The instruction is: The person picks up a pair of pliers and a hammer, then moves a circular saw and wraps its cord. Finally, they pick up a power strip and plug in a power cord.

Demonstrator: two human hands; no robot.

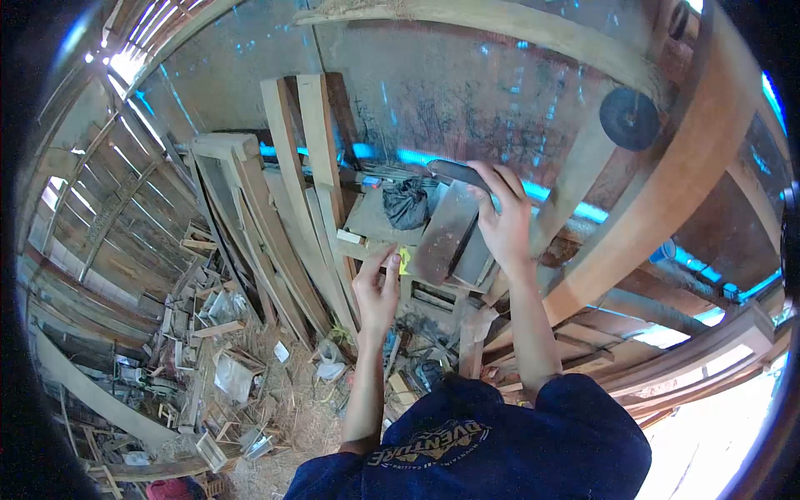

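Observation:
My right hand [502, 218] is raised, its fingers closed around a dark, elongated object [457, 172] with a rounded end. That object is over the upper end of a brown, dusty board [442, 242]. Lower and to the left, my left hand [377, 292] has thumb and fingers drawn together, pointing up. Its fingertips overlap a pale wood strip [357, 247], and I cannot tell what they pinch. Just right of the thumb shows a small yellow thing [405, 261]. A crumpled black plastic bag [406, 205] lies between the two hands, farther back.
Tall planks [321, 142] lean against the wall at left. A thick curved beam [658, 200] crosses the right side, with a black disc [628, 119] near it. Wood scraps and a clear plastic bag [233, 377] litter the shavings-covered floor [296, 417].

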